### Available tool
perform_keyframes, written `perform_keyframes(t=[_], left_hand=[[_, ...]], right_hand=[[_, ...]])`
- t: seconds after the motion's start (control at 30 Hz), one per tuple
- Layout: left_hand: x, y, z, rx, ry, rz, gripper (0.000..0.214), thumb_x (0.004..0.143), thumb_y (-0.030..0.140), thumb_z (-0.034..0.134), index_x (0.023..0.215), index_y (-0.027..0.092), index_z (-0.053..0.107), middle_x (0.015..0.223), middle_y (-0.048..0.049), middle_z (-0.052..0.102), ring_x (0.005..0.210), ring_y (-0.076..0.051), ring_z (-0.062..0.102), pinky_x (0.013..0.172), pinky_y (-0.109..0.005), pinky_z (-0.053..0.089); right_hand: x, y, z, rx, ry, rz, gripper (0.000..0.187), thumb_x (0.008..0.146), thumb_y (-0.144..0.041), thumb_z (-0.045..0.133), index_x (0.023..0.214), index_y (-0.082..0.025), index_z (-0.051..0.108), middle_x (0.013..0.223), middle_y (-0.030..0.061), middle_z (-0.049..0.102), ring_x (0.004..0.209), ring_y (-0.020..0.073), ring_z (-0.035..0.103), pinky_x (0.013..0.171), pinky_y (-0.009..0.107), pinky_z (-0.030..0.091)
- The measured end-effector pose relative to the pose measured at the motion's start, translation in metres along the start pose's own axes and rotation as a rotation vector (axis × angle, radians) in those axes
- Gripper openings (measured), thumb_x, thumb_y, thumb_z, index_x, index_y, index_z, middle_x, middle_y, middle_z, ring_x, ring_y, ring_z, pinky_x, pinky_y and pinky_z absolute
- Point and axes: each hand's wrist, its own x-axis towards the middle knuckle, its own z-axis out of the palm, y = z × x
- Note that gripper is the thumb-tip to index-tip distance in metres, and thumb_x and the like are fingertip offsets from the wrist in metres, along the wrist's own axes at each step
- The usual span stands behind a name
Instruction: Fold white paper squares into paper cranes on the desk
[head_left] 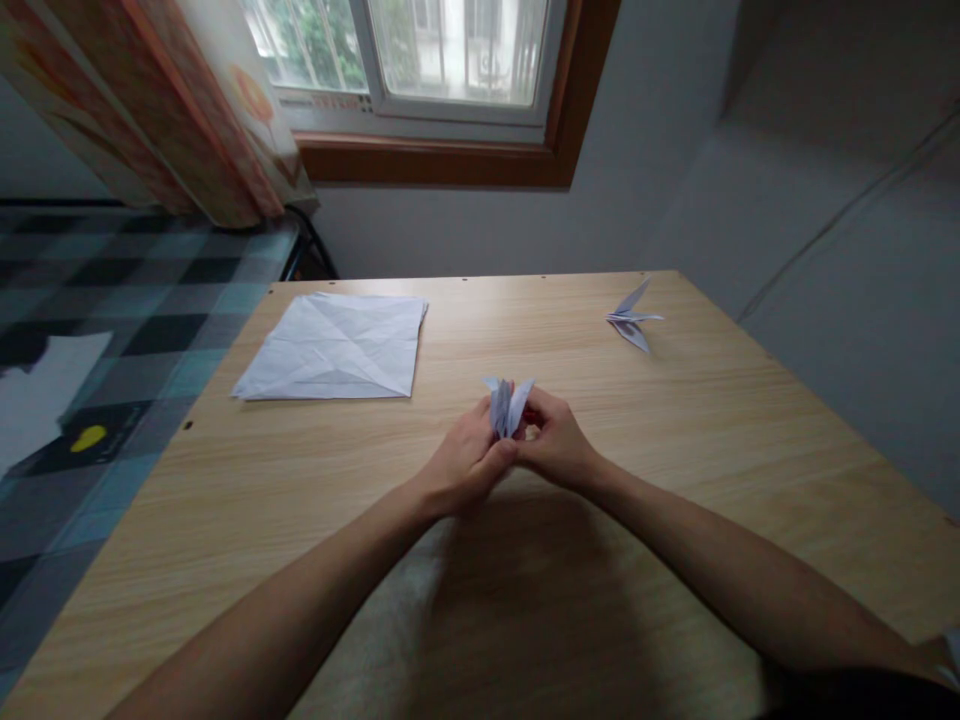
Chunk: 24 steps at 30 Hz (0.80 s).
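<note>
Between my two hands, just above the middle of the wooden table, is a small folded paper piece (510, 408), whitish-blue with several pointed flaps fanning upward. My left hand (472, 447) grips it from the left, thumb pressed near its base. From the other side my right hand (553, 436) pinches it, with fingers curled and the tips partly hidden behind the paper. Both thumbs come close together at the bottom of the piece. Farther off at the right lies another folded paper piece (631, 317) with thin, spread points.
A stack of creased white paper sheets (345, 345) rests at the table's (675, 560) back left. Left of the table is a checked cloth surface (150, 300) with papers on it. A window (457, 60) and a curtain (165, 100) are at the back.
</note>
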Motion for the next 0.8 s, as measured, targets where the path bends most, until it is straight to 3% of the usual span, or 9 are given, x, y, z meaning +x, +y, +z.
perform_keyframes(t=[0.13, 0.23, 0.4, 0.63, 0.8], left_hand=[[-0.0009, 0.0003, -0.0005, 0.023, 0.067, 0.010, 0.071, 0.095, 0.070, 0.021, 0.100, 0.018, 0.068, 0.118, -0.0142, 0.062, 0.110, -0.029, 0.054, 0.104, -0.041, 0.042], [-0.0007, 0.0016, -0.0026, -0.030, 0.121, 0.007, 0.060, 0.099, 0.061, 0.027, 0.098, 0.019, 0.070, 0.116, -0.0124, 0.063, 0.109, -0.027, 0.055, 0.104, -0.039, 0.042], [0.0009, 0.0020, -0.0038, -0.094, 0.161, 0.017, 0.057, 0.098, 0.060, 0.032, 0.105, 0.020, 0.072, 0.113, -0.0124, 0.063, 0.110, -0.027, 0.054, 0.105, -0.042, 0.042], [-0.0006, -0.0019, 0.0019, -0.042, 0.124, 0.034, 0.060, 0.101, 0.054, 0.030, 0.141, 0.016, 0.053, 0.146, -0.0171, 0.048, 0.135, -0.029, 0.043, 0.118, -0.046, 0.030], [-0.0021, -0.0032, 0.0008, -0.065, 0.144, 0.035, 0.058, 0.099, 0.050, 0.037, 0.144, 0.016, 0.048, 0.145, -0.0174, 0.051, 0.136, -0.030, 0.044, 0.118, -0.047, 0.029]], right_hand=[[-0.0014, 0.0072, 0.0015, 0.101, -0.023, 0.060, 0.027, 0.065, -0.025, 0.082, 0.081, -0.019, 0.061, 0.073, -0.0031, 0.061, 0.064, 0.0118, 0.054, 0.060, 0.025, 0.047], [-0.0012, 0.0108, 0.0029, 0.200, -0.044, 0.111, 0.037, 0.064, -0.034, 0.087, 0.087, -0.020, 0.061, 0.079, -0.0015, 0.064, 0.068, 0.0135, 0.058, 0.062, 0.028, 0.051], [0.0020, 0.0082, 0.0024, 0.208, 0.052, 0.056, 0.045, 0.060, -0.037, 0.089, 0.089, -0.022, 0.058, 0.087, -0.0005, 0.063, 0.075, 0.0142, 0.061, 0.063, 0.026, 0.053], [0.0029, 0.0086, 0.0001, 0.141, 0.075, 0.047, 0.030, 0.067, -0.026, 0.081, 0.086, -0.020, 0.059, 0.083, -0.0021, 0.060, 0.072, 0.0124, 0.058, 0.063, 0.025, 0.051], [0.0032, 0.0096, -0.0027, 0.058, 0.090, 0.010, 0.015, 0.072, -0.025, 0.077, 0.080, -0.019, 0.065, 0.082, -0.0003, 0.062, 0.077, 0.0152, 0.060, 0.070, 0.029, 0.053]])
